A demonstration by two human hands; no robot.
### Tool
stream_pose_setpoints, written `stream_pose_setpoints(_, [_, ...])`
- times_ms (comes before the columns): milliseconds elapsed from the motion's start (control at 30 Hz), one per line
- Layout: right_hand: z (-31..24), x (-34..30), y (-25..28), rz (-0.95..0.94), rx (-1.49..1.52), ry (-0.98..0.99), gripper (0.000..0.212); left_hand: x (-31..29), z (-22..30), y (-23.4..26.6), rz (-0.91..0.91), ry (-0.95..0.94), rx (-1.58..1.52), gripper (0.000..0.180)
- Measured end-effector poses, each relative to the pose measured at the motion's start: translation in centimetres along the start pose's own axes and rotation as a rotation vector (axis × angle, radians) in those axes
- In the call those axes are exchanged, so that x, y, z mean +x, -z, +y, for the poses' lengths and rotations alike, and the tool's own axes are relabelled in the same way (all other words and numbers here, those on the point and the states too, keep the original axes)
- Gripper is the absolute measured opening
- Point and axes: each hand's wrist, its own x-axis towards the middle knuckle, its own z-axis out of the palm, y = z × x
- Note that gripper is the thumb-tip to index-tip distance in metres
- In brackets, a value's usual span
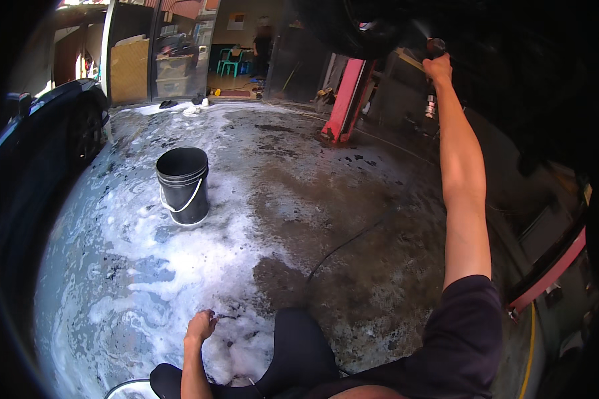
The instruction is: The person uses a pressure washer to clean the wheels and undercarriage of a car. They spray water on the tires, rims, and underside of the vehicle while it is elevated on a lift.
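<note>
My right arm reaches up and forward under a raised vehicle point(532, 46). At its end my right hand point(439, 68) is wrapped round a spray gun point(435, 46) with a dark round head, and a fine mist shows beside it. A silver hose coupling point(430, 106) hangs below the fist. Low on the left, my left hand point(201, 324) hovers near my knee with its fingers curled in; whatever may be inside them is hidden. A black bucket point(183, 189) with a white handle stands upright on the foamy floor point(140, 266), ahead of my left hand.
A thin black hose point(346, 246) runs across the wet floor. Red lift posts stand ahead point(345, 100) and at the right point(552, 269). A dark car point(46, 139) is parked at the left. Shoes point(192, 110) lie by the doorway. A pale round rim point(130, 389) shows at bottom left.
</note>
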Motion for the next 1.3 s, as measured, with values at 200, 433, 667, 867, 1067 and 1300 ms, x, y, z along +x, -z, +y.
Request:
stream_pose_setpoints(200, [-0.6,-0.4,-0.1,-0.097,0.176,-0.021,0.076,-0.4,1.1,0.9,0.004,0.048,0.004,0.031])
stream_pose_setpoints(433, [0.1,-0.4,0.8,-0.1,0.087,-0.011,0.078,0.3,2.1,0.2,0.0,0.029,0.005,0.029])
stream_pose_setpoints(667, [-0.2,-2.5,0.2,-0.072,0.053,-0.011,0.08,0.4,0.7,-0.6,0.026,-0.025,-0.037,0.029])
stream_pose_setpoints(867, [-2.2,-7.4,-1.7,-0.131,0.023,0.11,0.083,0.7,1.3,-0.9,-0.062,0.031,0.038,0.027])
stream_pose_setpoints(1067, [-4.8,-10.9,-2.6,-0.183,0.007,0.109,0.081,1.4,1.9,-1.5,-0.035,-0.076,0.047,0.027])
stream_pose_setpoints(1300, [-6.7,-12.1,-3.4,-0.213,0.02,0.098,0.074,1.1,2.3,-1.0,-0.042,-0.05,0.039,0.028])
